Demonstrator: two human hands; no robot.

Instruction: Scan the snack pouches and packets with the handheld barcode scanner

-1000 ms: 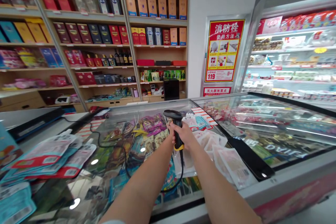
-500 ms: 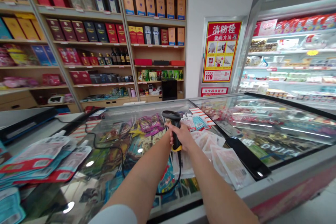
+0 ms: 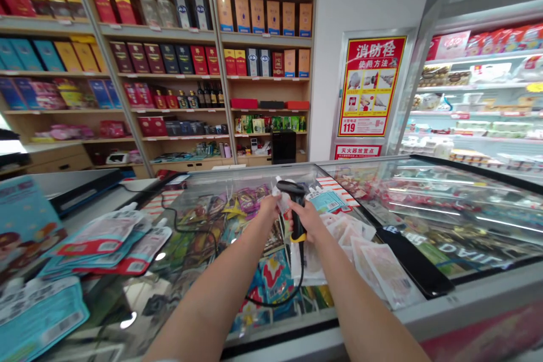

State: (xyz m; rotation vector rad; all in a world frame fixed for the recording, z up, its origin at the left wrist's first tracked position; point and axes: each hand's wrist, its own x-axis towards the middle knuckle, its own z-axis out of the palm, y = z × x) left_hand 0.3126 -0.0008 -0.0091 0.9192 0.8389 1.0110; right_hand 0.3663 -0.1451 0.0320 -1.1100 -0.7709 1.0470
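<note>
My right hand (image 3: 307, 218) is wrapped round the handle of a black and yellow barcode scanner (image 3: 298, 210), held upright above the glass-topped freezer (image 3: 335, 308). Just left of it, my left hand (image 3: 270, 206) is closed on a pale spouted pouch (image 3: 282, 199), mostly hidden behind the scanner and fingers. A blue spouted pouch (image 3: 326, 201) lies on the glass beyond my right hand. Nearer, to its right, are several clear flat packets (image 3: 382, 268). The scanner's black cable (image 3: 302, 271) loops down below my hands and across to the left.
Several red and blue spouted pouches (image 3: 102, 237) are piled at the left, with another blue pouch (image 3: 42, 317) nearer. A long black object (image 3: 418, 266) rests on the freezer frame at right. Shelves of boxes (image 3: 254, 39) line the back wall; a chilled display (image 3: 479, 90) stands right.
My left hand has come away from the scanner to its left, and a pale pouch now shows in it. My right hand still grips the scanner. The view has turned a little left.
</note>
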